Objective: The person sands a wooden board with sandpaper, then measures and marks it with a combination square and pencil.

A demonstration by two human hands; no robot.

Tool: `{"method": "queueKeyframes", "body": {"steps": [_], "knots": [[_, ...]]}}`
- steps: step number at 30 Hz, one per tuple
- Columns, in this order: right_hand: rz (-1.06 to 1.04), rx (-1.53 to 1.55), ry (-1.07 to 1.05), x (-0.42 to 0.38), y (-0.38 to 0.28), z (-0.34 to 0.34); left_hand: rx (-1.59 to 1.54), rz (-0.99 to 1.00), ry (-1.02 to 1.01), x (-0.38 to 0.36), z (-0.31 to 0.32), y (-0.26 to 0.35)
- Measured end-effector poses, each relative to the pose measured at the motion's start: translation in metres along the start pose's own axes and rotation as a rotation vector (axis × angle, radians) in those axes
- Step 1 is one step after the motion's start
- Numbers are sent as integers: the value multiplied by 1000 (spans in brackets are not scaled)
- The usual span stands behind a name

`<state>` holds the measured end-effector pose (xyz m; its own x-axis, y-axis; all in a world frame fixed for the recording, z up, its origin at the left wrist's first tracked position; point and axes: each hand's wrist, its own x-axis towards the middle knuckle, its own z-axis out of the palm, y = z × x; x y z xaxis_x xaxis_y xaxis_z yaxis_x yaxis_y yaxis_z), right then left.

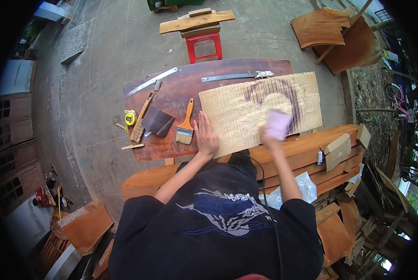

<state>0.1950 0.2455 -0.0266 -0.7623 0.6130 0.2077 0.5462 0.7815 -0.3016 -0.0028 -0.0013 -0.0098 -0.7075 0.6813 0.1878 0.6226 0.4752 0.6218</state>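
Note:
A pale wooden board (237, 109) with a ridged surface lies across the work table, a dark purple-brown arc (290, 95) smeared over its right half. My left hand (206, 136) rests flat at the board's left edge, fingers stretched out. In my right hand (267, 135) is a light purple rectangular pad (278, 124), blurred by motion, over the board near the dark arc. Close to the left hand lies a paintbrush (186, 122) with an orange handle. Beyond it are a dark sheet of sandpaper (158, 122) and a wooden-handled brush (142, 116).
The reddish table (185, 84) also carries a steel ruler (151, 82), a saw blade (230, 77) and a yellow tape measure (130, 117). Stacked timber beams (325, 140) run along its near side. Past the far edge stands a red stool (203, 45) with planks on it.

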Motion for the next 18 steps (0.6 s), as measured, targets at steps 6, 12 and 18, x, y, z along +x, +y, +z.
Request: {"method": "queueKeyframes", "body": {"steps": [6,12,18], "knots": [[-278,317,-395,-1,-22,-42,49,11,-20,-3,-1,-1],[223,-140,67,35,183,-69,57,54,-55,-1,-6,7],[703,308,-138,52,305,-46,12,123,-261,-14,-43,14]]}}
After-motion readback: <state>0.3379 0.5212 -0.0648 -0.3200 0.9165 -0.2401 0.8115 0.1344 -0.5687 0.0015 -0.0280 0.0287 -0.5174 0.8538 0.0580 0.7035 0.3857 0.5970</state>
